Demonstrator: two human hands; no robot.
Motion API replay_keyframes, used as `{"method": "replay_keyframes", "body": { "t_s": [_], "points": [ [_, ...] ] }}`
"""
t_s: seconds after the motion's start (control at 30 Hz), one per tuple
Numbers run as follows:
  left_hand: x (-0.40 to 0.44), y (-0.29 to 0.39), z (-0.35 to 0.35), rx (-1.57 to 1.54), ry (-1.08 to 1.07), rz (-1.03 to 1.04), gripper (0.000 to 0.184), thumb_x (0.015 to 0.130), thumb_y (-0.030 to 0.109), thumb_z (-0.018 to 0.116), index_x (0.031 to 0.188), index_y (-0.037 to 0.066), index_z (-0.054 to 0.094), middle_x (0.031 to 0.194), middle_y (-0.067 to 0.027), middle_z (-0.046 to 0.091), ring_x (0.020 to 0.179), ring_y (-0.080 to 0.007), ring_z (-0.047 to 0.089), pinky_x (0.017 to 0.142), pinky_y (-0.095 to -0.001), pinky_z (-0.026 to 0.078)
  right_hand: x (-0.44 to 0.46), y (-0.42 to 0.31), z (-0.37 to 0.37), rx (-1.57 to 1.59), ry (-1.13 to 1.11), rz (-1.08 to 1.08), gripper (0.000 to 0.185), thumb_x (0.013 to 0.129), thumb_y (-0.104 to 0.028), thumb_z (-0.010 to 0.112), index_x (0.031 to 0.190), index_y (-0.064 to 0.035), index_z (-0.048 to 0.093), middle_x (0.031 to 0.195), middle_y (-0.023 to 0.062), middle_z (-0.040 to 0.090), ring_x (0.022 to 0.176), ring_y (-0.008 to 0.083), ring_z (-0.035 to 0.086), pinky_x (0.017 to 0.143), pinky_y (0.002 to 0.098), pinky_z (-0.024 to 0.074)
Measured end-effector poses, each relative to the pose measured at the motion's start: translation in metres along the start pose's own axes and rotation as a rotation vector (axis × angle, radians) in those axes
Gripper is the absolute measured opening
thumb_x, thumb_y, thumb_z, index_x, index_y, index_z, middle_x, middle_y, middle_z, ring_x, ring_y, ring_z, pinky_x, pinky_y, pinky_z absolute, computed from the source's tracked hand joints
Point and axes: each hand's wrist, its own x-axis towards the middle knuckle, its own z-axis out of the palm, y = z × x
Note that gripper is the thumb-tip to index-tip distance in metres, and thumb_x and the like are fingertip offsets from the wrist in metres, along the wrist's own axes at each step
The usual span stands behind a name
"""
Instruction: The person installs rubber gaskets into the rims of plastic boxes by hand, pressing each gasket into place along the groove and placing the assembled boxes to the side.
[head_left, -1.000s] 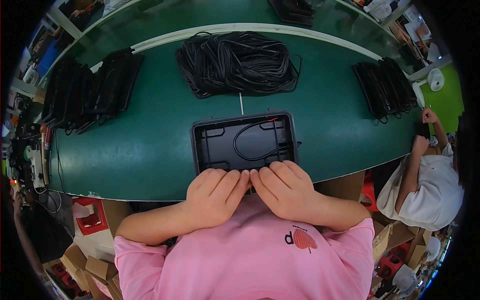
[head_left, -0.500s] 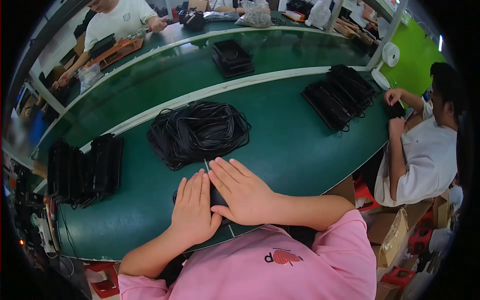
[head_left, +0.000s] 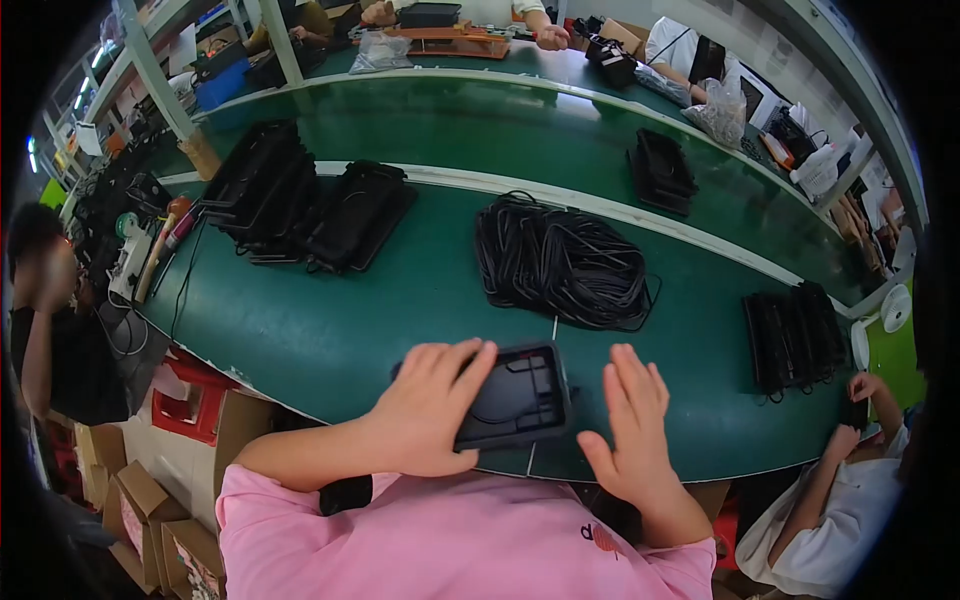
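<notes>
A shallow black plastic case (head_left: 520, 395) lies on the green table in front of me, its inside with moulded ribs and a round outline facing up. My left hand (head_left: 425, 410) spans its left part, fingers at the far edge and thumb at the near edge, gripping it and hiding that part. To the right of the case, my right hand (head_left: 635, 425) is held apart from it, fingers stretched out and nothing in them. Beyond both hands sits a coiled bundle of black cord (head_left: 565, 260).
Stacked black cases (head_left: 265, 195) stand at the left, with more cases (head_left: 795, 340) at the right. Another black case (head_left: 662, 170) rests on the strip beyond the pale divider. A hammer (head_left: 160, 240) lies near the left edge. Co-workers sit on both sides and across.
My view has swung left. My hands, earlier laid flat together over the case, have parted; the right is off it and the case's inside now shows.
</notes>
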Motion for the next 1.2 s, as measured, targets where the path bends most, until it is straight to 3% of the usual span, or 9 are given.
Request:
{"method": "replay_keyframes", "body": {
  "t_s": [0.27, 0.47, 0.73, 0.8, 0.87, 0.93, 1.0, 1.1, 1.2],
  "points": [
    [-0.001, -0.069, -0.098, 0.248, 0.466, -0.466, 0.108, 0.062, 0.019, 0.070, 0.154, 0.004, 0.017, 0.141, -0.0239, 0.042, 0.131, -0.0395, 0.038, 0.113, -0.0426, 0.025, -0.061, 0.030, 0.000, -0.035, 0.158, 0.320, 0.059, 0.084, -0.012, 0.065, 0.138, 0.0009, 0.045, 0.141, 0.0203, 0.046, 0.124, 0.0381, 0.046, 0.104, 0.0467, 0.0317],
    [0.010, -0.084, -0.125, 0.484, 0.424, -0.489, 0.102, 0.062, 0.019, 0.070, 0.153, 0.009, 0.025, 0.139, -0.0230, 0.043, 0.128, -0.0407, 0.040, 0.110, -0.0438, 0.029, -0.039, 0.027, -0.021, 0.089, 0.101, 0.278, 0.046, 0.086, -0.010, 0.062, 0.130, -0.0007, 0.053, 0.137, 0.0189, 0.049, 0.124, 0.0360, 0.047, 0.104, 0.0439, 0.0365],
    [-0.020, -0.051, -0.045, 0.183, 0.001, -0.352, 0.100, 0.062, 0.030, 0.076, 0.145, -0.002, 0.031, 0.135, -0.0291, 0.038, 0.122, -0.0443, 0.040, 0.104, -0.0512, 0.030, 0.171, 0.028, 0.003, 0.476, -0.028, -0.097, 0.020, 0.088, -0.013, 0.065, 0.102, 0.0016, 0.065, 0.098, 0.0137, 0.063, 0.093, 0.0302, 0.061, 0.082, 0.0367, 0.0486],
    [-0.023, -0.053, -0.021, 0.213, 0.050, -0.326, 0.100, 0.063, 0.033, 0.077, 0.145, -0.002, 0.032, 0.136, -0.0301, 0.036, 0.121, -0.0458, 0.039, 0.103, -0.0528, 0.030, 0.240, 0.029, 0.046, 0.520, -0.128, -0.035, 0.029, 0.093, -0.024, 0.059, 0.101, 0.0027, 0.066, 0.092, 0.0156, 0.066, 0.087, 0.0309, 0.063, 0.079, 0.0366, 0.0498],
    [-0.022, -0.055, -0.026, 0.212, 0.029, -0.320, 0.100, 0.065, 0.040, 0.079, 0.144, -0.002, 0.033, 0.143, -0.0310, 0.031, 0.126, -0.0489, 0.035, 0.104, -0.0562, 0.028, 0.302, 0.027, 0.088, 0.592, -0.329, 0.168, 0.036, 0.094, -0.029, 0.063, 0.110, 0.0038, 0.065, 0.088, 0.0080, 0.062, 0.074, 0.0177, 0.061, 0.071, 0.0309, 0.0501],
    [-0.017, -0.062, -0.049, 0.232, 0.041, -0.269, 0.097, 0.070, 0.045, 0.078, 0.144, -0.002, 0.034, 0.148, -0.0313, 0.026, 0.133, -0.0501, 0.029, 0.106, -0.0591, 0.026, 0.344, 0.023, 0.116, 0.629, -0.464, 0.479, 0.041, 0.092, -0.033, 0.065, 0.107, 0.0051, 0.065, 0.084, 0.0067, 0.061, 0.068, 0.0161, 0.060, 0.064, 0.0314, 0.0507],
    [-0.002, -0.091, -0.074, 0.311, 0.242, -0.253, 0.072, 0.083, 0.037, 0.070, 0.136, -0.005, 0.046, 0.145, -0.0258, 0.037, 0.135, -0.0450, 0.033, 0.108, -0.0544, 0.029, 0.367, 0.030, 0.143, 0.674, -0.486, 0.579, 0.038, 0.092, -0.032, 0.065, 0.103, 0.0042, 0.065, 0.081, 0.0066, 0.060, 0.068, 0.0159, 0.060, 0.060, 0.0308, 0.0501],
    [0.047, -0.163, -0.085, 0.319, 0.572, -0.245, 0.030, 0.089, 0.014, 0.060, 0.112, -0.005, 0.063, 0.116, -0.0183, 0.062, 0.111, -0.0348, 0.057, 0.095, -0.0428, 0.046, 0.376, 0.025, 0.154, 0.792, -0.507, 0.718, 0.029, 0.091, -0.027, 0.065, 0.095, 0.0019, 0.064, 0.078, 0.0062, 0.059, 0.066, 0.0154, 0.060, 0.055, 0.0293, 0.0488],
    [0.091, -0.226, -0.079, 0.287, 0.547, -0.231, 0.026, 0.090, 0.011, 0.058, 0.109, -0.004, 0.065, 0.113, -0.0168, 0.064, 0.109, -0.0331, 0.059, 0.094, -0.0408, 0.047, 0.377, 0.028, 0.160, 0.900, -0.500, 0.790, 0.021, 0.089, -0.021, 0.068, 0.090, -0.0003, 0.063, 0.078, 0.0059, 0.060, 0.065, 0.0150, 0.060, 0.054, 0.0285, 0.0482]
  ]
}}
